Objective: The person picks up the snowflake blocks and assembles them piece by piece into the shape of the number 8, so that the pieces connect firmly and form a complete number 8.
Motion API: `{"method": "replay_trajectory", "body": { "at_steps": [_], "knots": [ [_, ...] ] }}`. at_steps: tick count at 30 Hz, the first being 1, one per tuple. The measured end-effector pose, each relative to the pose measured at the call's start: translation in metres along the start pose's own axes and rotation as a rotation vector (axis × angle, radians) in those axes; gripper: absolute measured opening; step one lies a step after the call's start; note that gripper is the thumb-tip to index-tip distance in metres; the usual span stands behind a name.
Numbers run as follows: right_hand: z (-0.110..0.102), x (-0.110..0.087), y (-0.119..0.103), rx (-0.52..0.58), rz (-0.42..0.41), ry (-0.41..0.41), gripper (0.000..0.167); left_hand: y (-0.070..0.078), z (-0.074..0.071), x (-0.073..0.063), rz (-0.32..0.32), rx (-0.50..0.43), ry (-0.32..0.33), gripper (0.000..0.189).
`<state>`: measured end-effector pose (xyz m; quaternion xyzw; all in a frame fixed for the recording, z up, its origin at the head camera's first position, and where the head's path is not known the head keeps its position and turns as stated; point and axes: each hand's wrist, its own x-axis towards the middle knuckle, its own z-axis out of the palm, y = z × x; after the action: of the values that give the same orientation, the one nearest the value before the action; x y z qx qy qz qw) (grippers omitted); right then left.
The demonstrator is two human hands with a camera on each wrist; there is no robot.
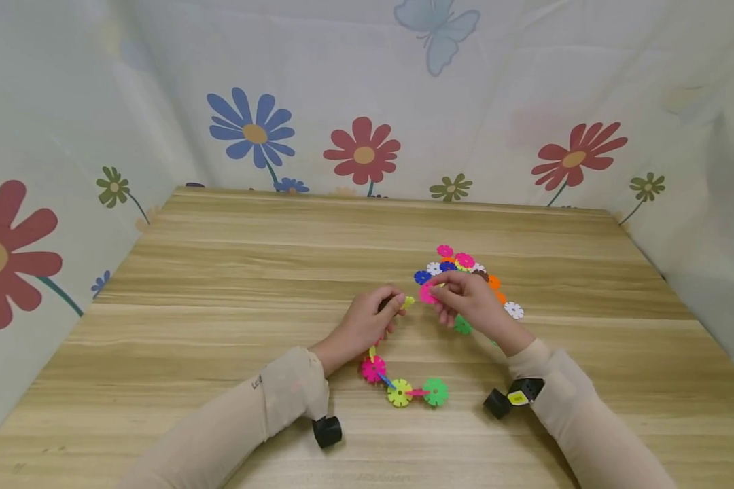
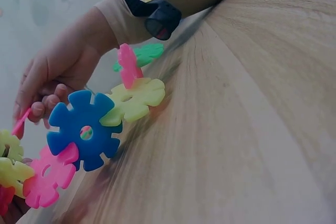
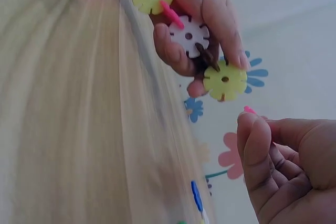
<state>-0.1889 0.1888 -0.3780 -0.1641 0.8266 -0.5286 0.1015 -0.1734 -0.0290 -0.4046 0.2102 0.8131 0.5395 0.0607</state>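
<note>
My left hand (image 1: 367,316) grips a chain of slotted plastic flower discs near its far end. Past its fingertips sticks out a yellow disc (image 3: 225,80), joined by a brown disc (image 3: 206,53) to a white disc (image 3: 189,36). The chain hangs down through a pink disc (image 1: 374,369), a blue disc (image 2: 68,124) and a yellow disc (image 1: 399,392) to a green disc (image 1: 435,392) at the near end. Between thumb and fingers, my right hand (image 1: 467,299) pinches a loose pink disc (image 1: 427,293), a short gap from the chain's yellow end.
Behind and beside the right hand lies a pile of loose discs, among them a blue disc (image 1: 423,277), a white disc (image 1: 514,310) and a green disc (image 1: 462,324). The wooden table (image 1: 220,272) is bordered by a flower-printed cloth (image 1: 318,68).
</note>
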Motion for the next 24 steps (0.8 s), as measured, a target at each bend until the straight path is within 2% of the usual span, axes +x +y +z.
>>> {"method": "replay_trajectory", "body": {
  "at_steps": [12,18,24],
  "knots": [
    [0.014,-0.003,-0.005,0.012,0.011,-0.03,0.023,0.0,0.002,-0.001,0.048,0.055,-0.015,0.026],
    [0.023,-0.003,-0.004,0.061,0.005,-0.021,0.02,0.001,0.002,-0.002,0.027,0.045,0.012,0.024],
    [0.029,-0.004,-0.005,0.058,-0.012,0.005,0.019,0.0,0.003,-0.001,-0.005,0.007,0.005,0.026]
  ]
}}
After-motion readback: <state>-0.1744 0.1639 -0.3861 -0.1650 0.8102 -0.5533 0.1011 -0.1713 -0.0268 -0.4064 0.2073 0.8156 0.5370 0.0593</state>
